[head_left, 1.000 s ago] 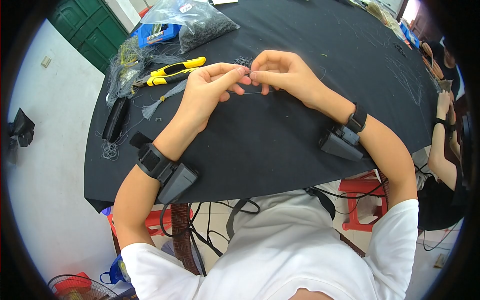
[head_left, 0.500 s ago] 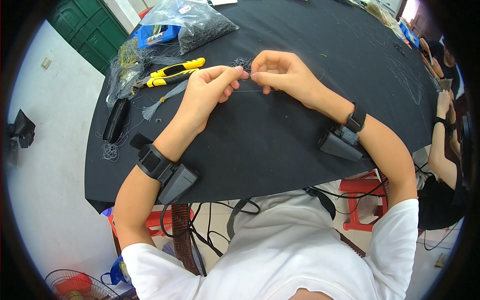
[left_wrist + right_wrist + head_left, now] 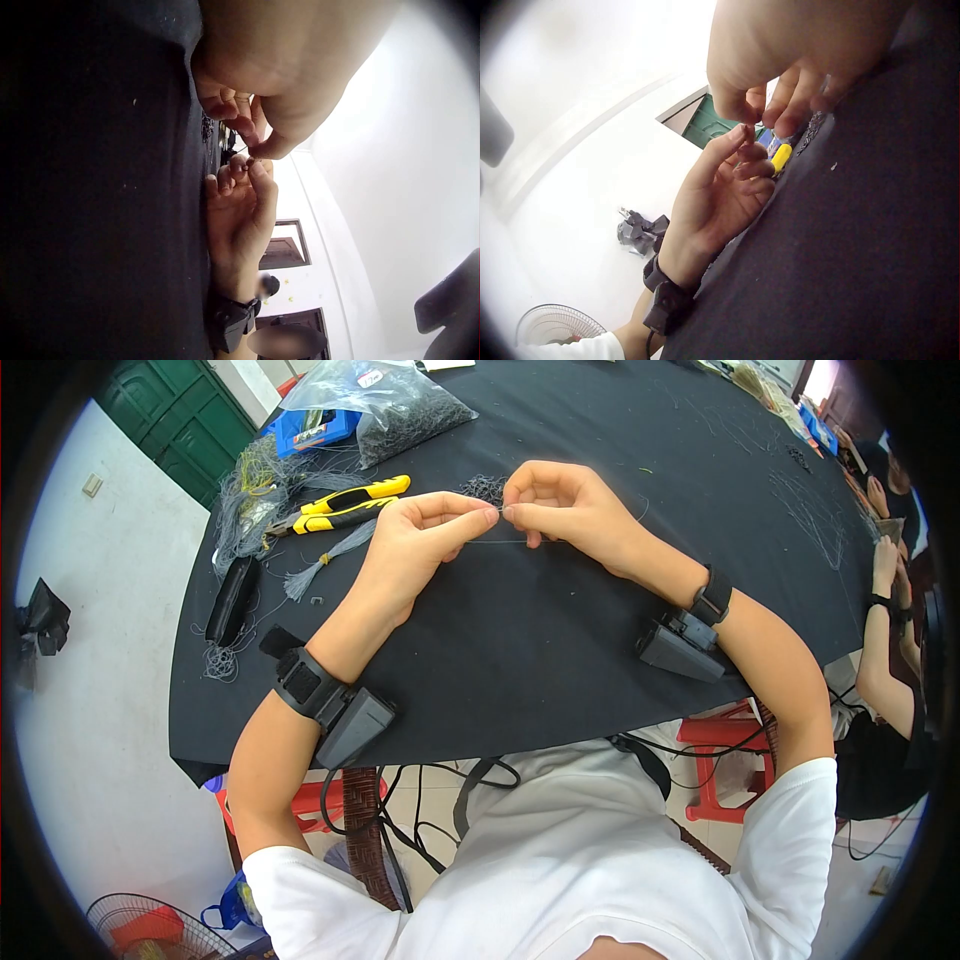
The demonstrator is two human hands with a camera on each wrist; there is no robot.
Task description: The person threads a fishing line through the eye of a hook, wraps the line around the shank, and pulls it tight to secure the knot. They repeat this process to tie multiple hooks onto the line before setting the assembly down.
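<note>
My left hand and right hand meet fingertip to fingertip over the black-covered table. Each one pinches between thumb and forefinger at a thin greyish line, which hangs in a faint strand below the fingers. Whatever tiny piece sits between the fingertips is mostly hidden, and I cannot tell its kind. Just behind the hands lies a small heap of dark metal bits. Yellow-and-black pliers rest left of the left hand, beside a tied bundle of grey line.
A clear bag of small dark pieces and a blue box stand at the back left. Tangled line and a black roll lie along the left edge. Loose strands spread at right, near another person's arm.
My left thumb and forefinger have straightened toward the right fingertips, while the other left fingers have drawn back out of sight. The right hand has barely moved.
</note>
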